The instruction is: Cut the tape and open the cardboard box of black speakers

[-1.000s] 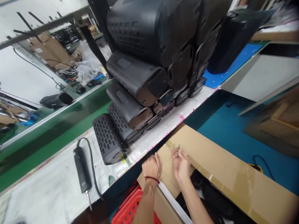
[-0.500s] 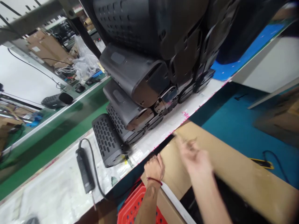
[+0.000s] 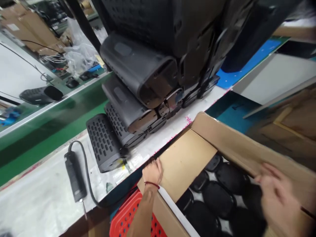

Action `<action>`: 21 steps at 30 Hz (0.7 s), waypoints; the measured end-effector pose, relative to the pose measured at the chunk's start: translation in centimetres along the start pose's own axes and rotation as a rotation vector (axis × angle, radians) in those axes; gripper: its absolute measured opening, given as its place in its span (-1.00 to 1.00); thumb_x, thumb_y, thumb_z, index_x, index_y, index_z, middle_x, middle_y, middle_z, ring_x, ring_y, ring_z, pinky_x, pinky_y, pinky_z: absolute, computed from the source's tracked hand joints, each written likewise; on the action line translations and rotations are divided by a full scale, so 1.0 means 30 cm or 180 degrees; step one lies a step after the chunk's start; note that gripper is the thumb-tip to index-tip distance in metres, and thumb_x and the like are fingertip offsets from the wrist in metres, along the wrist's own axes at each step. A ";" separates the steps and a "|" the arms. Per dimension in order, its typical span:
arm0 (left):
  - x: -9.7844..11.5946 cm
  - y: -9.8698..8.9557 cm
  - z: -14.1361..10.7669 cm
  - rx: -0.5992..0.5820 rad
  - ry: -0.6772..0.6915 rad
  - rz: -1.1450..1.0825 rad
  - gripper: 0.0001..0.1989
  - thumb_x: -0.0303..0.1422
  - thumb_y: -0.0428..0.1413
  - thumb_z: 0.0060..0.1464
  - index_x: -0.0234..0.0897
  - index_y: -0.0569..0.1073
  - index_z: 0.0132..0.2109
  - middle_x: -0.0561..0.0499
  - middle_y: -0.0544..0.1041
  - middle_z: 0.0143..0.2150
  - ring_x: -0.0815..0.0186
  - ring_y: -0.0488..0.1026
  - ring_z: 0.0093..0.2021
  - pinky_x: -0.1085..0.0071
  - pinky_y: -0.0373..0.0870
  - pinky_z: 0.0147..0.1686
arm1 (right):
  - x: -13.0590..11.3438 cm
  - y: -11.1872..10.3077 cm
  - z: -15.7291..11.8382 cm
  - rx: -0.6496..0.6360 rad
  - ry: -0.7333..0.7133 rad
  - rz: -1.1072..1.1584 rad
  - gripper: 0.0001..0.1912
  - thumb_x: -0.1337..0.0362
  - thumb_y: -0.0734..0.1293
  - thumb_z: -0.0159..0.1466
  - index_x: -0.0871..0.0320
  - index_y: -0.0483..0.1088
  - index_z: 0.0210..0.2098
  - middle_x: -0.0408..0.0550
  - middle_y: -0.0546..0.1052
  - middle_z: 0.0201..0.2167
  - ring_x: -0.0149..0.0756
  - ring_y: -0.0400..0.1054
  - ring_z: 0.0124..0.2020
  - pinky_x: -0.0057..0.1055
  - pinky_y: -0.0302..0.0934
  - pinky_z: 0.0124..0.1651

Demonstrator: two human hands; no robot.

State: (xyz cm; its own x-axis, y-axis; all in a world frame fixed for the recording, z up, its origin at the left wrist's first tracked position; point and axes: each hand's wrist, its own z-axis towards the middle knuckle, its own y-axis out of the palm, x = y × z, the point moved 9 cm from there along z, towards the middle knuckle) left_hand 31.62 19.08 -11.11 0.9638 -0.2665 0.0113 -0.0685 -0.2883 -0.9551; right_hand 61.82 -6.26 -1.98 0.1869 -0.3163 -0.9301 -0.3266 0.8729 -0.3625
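Note:
An open cardboard box (image 3: 184, 161) stands at the bench edge, a short flap folded over its far end. Inside sit several black rounded parts (image 3: 218, 199) with pale gaps between them. My left hand (image 3: 153, 171), with a dark red cord at its wrist, is closed over the box's far left corner, by the short flap. My right hand (image 3: 278, 197) is at the inner side of the long right flap (image 3: 237, 149). Motion blurs its fingers, and their grip is unclear.
Black perforated housings (image 3: 105, 143) are stacked on the white-covered bench (image 3: 37, 200). A corded electric screwdriver (image 3: 75, 177) lies left of them. Below my left arm is a red plastic basket (image 3: 127, 210). A green conveyor (image 3: 74, 121) runs behind the bench.
My right hand has moved from the far end of the box toward me and to the right. The long flap leans outward, and the black parts inside show now. My left hand stays at the corner.

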 end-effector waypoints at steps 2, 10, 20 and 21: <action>0.000 0.001 0.001 -0.0002 -0.0006 0.0050 -0.61 -0.16 -0.10 0.39 -0.37 0.47 -0.10 -0.05 0.56 -0.25 0.30 0.54 -0.27 0.26 0.52 -0.23 | 0.023 -0.068 0.095 0.0122 -0.0428 -0.0645 -0.51 -0.12 0.27 0.33 0.21 0.34 -0.43 0.10 0.42 0.00 -0.14 0.26 0.11 -0.01 0.00 0.34; 0.031 -0.064 -0.007 0.0098 0.0120 0.0025 -0.63 -0.20 -0.10 0.39 -0.38 0.47 -0.14 -0.07 0.56 -0.19 0.30 0.54 -0.23 0.27 0.51 -0.19 | 0.113 -0.059 0.395 0.0265 -0.1244 -0.1463 -0.53 0.01 0.14 0.46 0.23 0.31 -0.41 0.05 0.38 -0.24 -0.28 0.25 -0.06 -0.26 0.20 0.11; 0.020 -0.061 -0.019 0.0171 0.0073 -0.0022 -0.63 -0.17 -0.10 0.39 -0.37 0.47 -0.12 -0.06 0.56 -0.21 0.31 0.53 -0.25 0.25 0.51 -0.18 | -0.062 -0.089 0.088 0.0360 -0.2612 -0.2299 -0.59 0.08 0.21 0.39 0.29 0.36 -0.41 0.11 0.38 0.04 -0.18 0.22 0.10 -0.10 0.10 0.24; 0.019 -0.061 -0.019 0.0187 0.0061 -0.0024 -0.62 -0.16 -0.10 0.39 -0.37 0.47 -0.12 -0.06 0.56 -0.21 0.31 0.53 -0.25 0.25 0.51 -0.17 | -0.084 -0.126 0.097 0.0447 -0.2596 -0.2394 -0.62 0.09 0.25 0.36 0.29 0.35 -0.43 0.11 0.37 0.08 -0.16 0.20 0.15 -0.07 0.04 0.29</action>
State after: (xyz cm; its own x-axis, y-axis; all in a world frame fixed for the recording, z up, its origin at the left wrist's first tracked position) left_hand 32.14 18.94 -9.19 0.9591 -0.2822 0.0237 -0.0454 -0.2360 -0.9707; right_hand 65.29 -7.68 1.91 0.8614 -0.4881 -0.1405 0.2234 0.6124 -0.7583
